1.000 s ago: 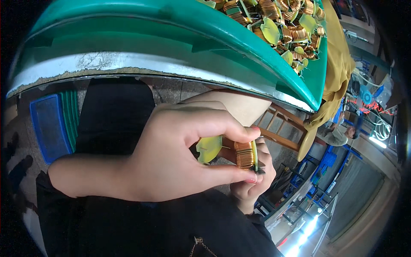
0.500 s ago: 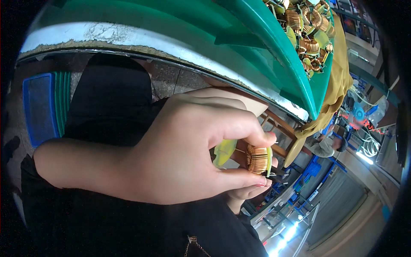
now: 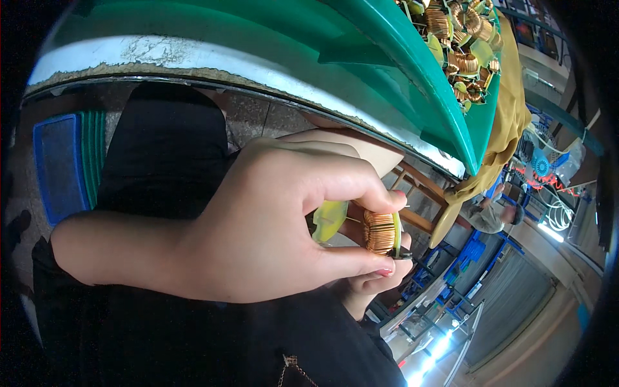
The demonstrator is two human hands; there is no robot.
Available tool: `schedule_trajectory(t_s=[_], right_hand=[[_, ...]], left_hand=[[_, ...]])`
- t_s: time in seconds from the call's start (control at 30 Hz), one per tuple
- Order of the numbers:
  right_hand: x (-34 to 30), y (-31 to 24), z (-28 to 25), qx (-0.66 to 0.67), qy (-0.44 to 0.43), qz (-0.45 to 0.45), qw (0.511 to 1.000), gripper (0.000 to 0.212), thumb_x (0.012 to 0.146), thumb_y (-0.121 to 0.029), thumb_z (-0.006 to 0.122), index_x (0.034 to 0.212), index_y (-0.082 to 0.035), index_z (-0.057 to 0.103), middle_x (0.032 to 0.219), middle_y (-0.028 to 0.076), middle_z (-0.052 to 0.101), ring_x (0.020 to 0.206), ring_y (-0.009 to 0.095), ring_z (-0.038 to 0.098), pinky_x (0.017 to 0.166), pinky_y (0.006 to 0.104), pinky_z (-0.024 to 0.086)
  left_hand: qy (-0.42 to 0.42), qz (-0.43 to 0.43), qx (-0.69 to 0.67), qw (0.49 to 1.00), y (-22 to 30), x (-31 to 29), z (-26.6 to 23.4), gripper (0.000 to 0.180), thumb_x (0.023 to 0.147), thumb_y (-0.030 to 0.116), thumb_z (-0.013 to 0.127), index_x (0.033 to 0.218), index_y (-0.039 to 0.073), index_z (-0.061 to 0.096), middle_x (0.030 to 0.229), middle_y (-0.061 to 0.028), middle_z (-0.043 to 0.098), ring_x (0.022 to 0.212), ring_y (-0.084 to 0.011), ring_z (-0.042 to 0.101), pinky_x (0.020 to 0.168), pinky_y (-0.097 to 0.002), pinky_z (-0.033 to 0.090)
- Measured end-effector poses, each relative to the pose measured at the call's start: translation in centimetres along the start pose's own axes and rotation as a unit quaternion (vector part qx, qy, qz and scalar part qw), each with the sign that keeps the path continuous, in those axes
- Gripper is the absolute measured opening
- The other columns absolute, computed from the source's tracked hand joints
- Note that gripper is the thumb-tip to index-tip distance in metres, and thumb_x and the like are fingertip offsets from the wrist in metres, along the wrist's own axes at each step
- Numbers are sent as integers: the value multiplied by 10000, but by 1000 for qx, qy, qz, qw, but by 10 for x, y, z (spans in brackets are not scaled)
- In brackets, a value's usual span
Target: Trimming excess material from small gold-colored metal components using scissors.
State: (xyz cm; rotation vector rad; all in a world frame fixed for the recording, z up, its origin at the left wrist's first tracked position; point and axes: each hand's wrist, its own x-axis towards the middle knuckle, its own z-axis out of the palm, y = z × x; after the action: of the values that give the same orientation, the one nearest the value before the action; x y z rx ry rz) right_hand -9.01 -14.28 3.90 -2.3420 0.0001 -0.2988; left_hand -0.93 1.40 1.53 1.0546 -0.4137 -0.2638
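My left hand (image 3: 258,226) fills the middle of the view, its forearm coming in from the left. Thumb and forefinger pinch a small ring coil (image 3: 379,231) wound with copper wire on a yellow-green core. A yellow-green flat piece (image 3: 330,218) sits just left of the winding. My right hand (image 3: 364,291) lies behind and below, mostly hidden, with its fingertips against the coil's underside. Both hands hover over my lap in dark clothing (image 3: 161,161).
A green plastic tray (image 3: 412,77) on the table edge above holds several similar copper coils (image 3: 461,39). A yellow cloth (image 3: 506,129) hangs at its right. A blue crate (image 3: 58,164) stands left on the floor. A wooden stool (image 3: 425,200) and another person (image 3: 490,216) are farther right.
The view has tilted, so the tray has slid up and right. My hands and the coil sit slightly lower and further right in the picture; the grip is unchanged.
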Motion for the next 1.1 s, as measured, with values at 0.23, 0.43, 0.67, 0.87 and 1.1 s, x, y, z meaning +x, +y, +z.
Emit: schedule_trajectory(t_s=[0.23,0.43,0.67,0.87,1.1], right_hand=[[5,14,1,17,-6,23,1000,529,913,-520,402,852,-8,521,777,117,532,689,208,477,646,322,411],[9,27,5,35,-12,26,999,562,922,-535,358,883,-1,525,832,134,550,722,208,492,672,317,410],[10,29,10,47,10,-4,999,530,911,-506,402,903,7,535,818,134,550,721,219,497,667,312,407],[8,28,7,-16,-4,-14,1000,381,863,-372,536,887,8,540,798,123,545,700,212,496,640,293,406],[7,31,5,-66,-43,-5,997,262,783,-218,616,905,6,555,792,117,559,687,214,529,623,280,429]], left_hand=[[-9,0,-1,1000,2,3,-1,426,582,-31,808,973,-37,639,816,-92,627,659,-148,574,606,-231,461],[-22,-3,18,1000,4,4,-2,414,587,-29,807,966,-45,641,829,-99,638,666,-149,588,606,-228,470],[-17,-11,16,1000,3,2,0,412,591,-27,806,969,-53,643,841,-107,652,671,-149,604,609,-221,479],[-17,-18,15,1000,3,1,-3,420,589,-25,808,975,-48,645,843,-105,653,671,-147,605,612,-218,481],[4,-36,23,999,11,1,-6,398,597,-14,805,963,-34,650,834,-102,657,669,-152,608,608,-221,481]])
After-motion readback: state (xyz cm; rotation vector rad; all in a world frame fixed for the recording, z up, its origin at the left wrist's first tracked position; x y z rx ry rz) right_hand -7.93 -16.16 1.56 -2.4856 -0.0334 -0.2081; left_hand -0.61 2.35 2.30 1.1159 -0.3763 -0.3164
